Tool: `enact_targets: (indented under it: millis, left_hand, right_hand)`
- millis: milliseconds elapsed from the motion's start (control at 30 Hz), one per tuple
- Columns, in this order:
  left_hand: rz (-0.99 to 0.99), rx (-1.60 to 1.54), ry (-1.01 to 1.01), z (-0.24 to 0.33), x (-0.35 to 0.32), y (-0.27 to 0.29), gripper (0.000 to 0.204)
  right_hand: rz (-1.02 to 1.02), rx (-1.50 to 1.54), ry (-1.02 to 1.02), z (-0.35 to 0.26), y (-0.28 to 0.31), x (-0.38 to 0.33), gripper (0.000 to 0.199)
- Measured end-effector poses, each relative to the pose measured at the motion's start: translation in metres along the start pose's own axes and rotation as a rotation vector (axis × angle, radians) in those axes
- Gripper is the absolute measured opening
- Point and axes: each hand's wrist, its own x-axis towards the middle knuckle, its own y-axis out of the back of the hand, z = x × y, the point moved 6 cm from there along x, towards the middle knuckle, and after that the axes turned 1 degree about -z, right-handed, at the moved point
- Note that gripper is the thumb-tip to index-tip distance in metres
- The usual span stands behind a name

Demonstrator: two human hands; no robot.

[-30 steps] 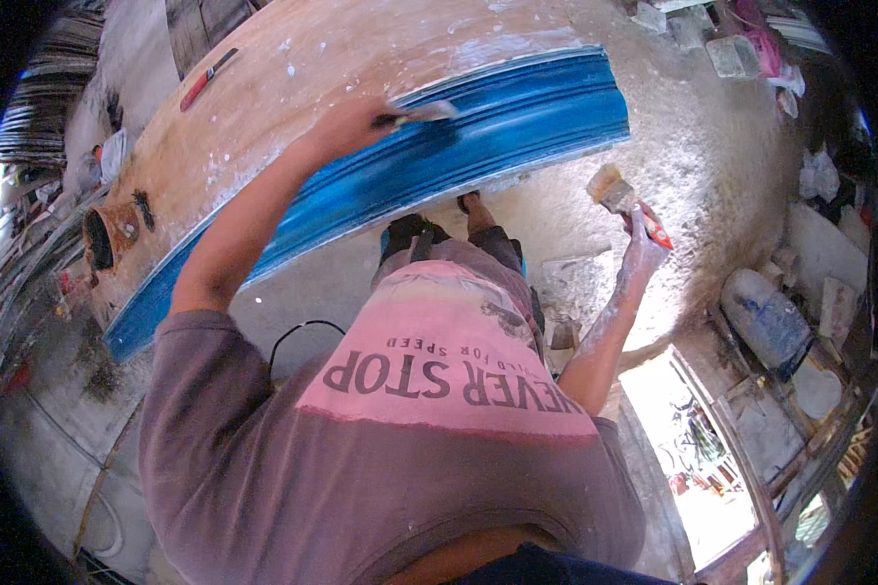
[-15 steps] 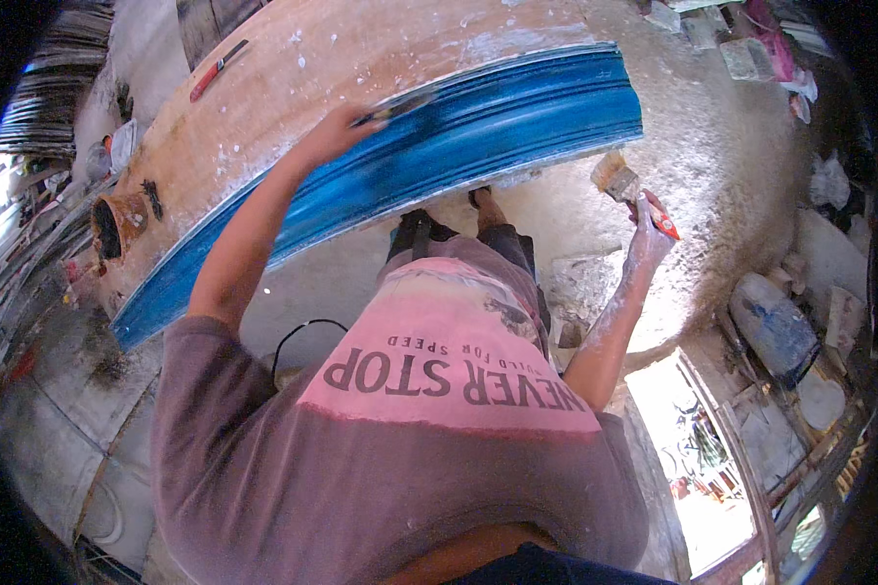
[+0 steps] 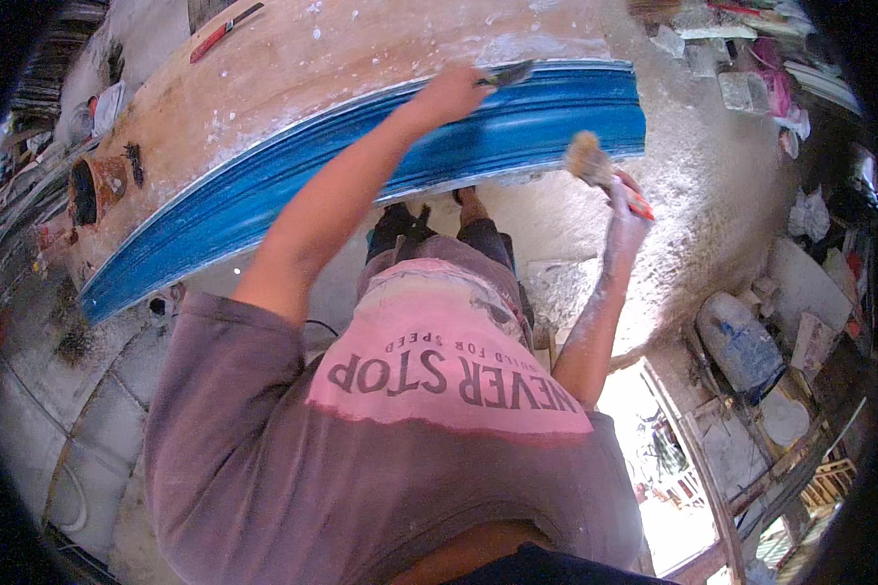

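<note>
A long blue moulding with lengthwise ridges lies along the near edge of a pale wooden board. Over its far edge, toward the right end, my left hand is closed around a flat, dark-ended tool whose exact kind I cannot make out. My right hand, smeared with white, grips a paintbrush by its red-orange handle. The brush's tan bristles point up and left, just off the moulding's near right side, and look slightly blurred.
A red-handled tool lies on the board at the far left. Nearer the left end stands a brown pot with a dark opening, beside a small dark object. On the right are a blue-stained white container, a clear plastic block and assorted clutter.
My left hand has swept right along the moulding's far edge with its tool. My right hand has shifted slightly left with the paintbrush. The view has moved a little.
</note>
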Motion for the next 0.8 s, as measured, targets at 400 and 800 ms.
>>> enact_targets:
  millis: [400,800]
  left_hand:
    - [0.578,-0.515,0.262,-0.07,-0.172,0.084,0.036]
    - [0.832,0.226,0.271,-0.06,-0.189,0.009,0.079]
  right_hand:
    - [-0.397,-0.291,0.309,-0.046,-0.221,-0.028,0.083]
    - [-0.831,-0.825,0.801,-0.074,-0.141,0.096,0.049]
